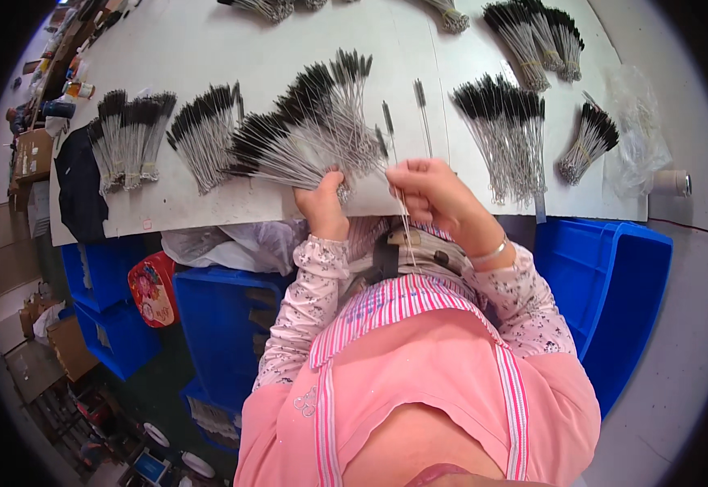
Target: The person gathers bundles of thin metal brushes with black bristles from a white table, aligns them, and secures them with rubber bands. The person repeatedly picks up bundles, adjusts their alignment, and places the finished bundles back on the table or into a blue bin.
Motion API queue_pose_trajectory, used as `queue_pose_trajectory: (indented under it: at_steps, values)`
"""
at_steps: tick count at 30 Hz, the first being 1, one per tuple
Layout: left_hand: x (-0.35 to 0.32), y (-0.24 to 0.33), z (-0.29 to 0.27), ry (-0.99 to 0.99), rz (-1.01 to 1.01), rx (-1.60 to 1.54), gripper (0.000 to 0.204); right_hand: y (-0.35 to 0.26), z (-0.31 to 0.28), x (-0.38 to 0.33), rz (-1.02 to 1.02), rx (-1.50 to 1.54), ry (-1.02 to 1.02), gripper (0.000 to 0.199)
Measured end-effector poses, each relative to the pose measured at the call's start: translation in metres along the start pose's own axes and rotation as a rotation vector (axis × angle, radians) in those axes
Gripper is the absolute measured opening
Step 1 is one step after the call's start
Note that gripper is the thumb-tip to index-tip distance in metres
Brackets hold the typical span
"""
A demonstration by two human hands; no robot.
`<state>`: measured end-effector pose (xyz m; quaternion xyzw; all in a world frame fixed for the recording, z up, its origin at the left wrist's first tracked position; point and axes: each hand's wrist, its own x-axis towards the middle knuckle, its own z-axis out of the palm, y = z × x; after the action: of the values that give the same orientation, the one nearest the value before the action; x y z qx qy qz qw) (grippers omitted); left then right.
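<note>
My left hand (322,204) is closed round the wire ends of a fanned bundle of thin tube brushes (277,146) with black bristle heads. The bundle lies at the table's front edge, heads pointing left and away. Beside it, my right hand (442,199) pinches a few wire brushes (403,213); their bare wires hang below the fingers. Just past my fingers, another brush bundle (346,105) lies against the held one. A couple of loose brushes (423,114) rest on the white table (403,49) beyond my right hand.
Brush bundles (205,138) lie to the left, and a wide spread of brushes (500,138) to the right. A tied bundle (589,142) sits near a clear plastic bag (632,122). Blue crates (606,284) stand below the table edge, with a red container (153,290) at left.
</note>
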<state>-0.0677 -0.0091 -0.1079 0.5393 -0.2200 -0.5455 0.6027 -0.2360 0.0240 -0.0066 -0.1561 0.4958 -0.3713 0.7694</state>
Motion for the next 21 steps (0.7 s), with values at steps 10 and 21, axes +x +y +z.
queue_pose_trajectory:
  at_steps: [10,21]
  values:
    - [0.003,-0.004,-0.002,0.01,-0.023,-0.022,0.047,0.032,-0.007,-0.066,-0.04,0.084,-0.103,0.017]
    - [0.004,-0.005,-0.003,-0.006,-0.013,0.009,0.047,0.027,-0.025,-0.023,-0.374,-0.311,-0.045,0.017]
